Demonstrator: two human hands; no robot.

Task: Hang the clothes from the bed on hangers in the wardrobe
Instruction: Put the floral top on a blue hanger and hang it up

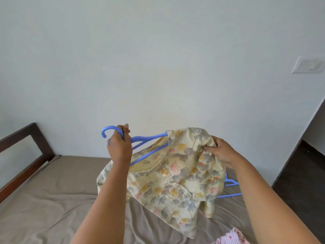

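A pink striped garment (230, 237) was left on the bed (44, 199), beside a spare hanger (230, 188). The floral garment (175, 176) was half fitted: the left hand (119, 147) gripped the blue hanger (140, 140), the right hand (219, 152) pinched the cloth. The wardrobe was not seen.

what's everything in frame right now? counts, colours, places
floral garment: 1, pale yellow with grey and orange print, held above the bed, partly on a hanger
held hanger: 1, blue, in the left hand, one arm inside the garment
spare hanger: at least 1, blue, on the bed behind the garment
pink striped cloth: 1, bottom edge, on the bed
bed: 1, taupe sheet, dark wood frame at left
wall plate: 1, white, right wall
hands: left hand grips the hanger neck; right hand pinches the garment's fabric
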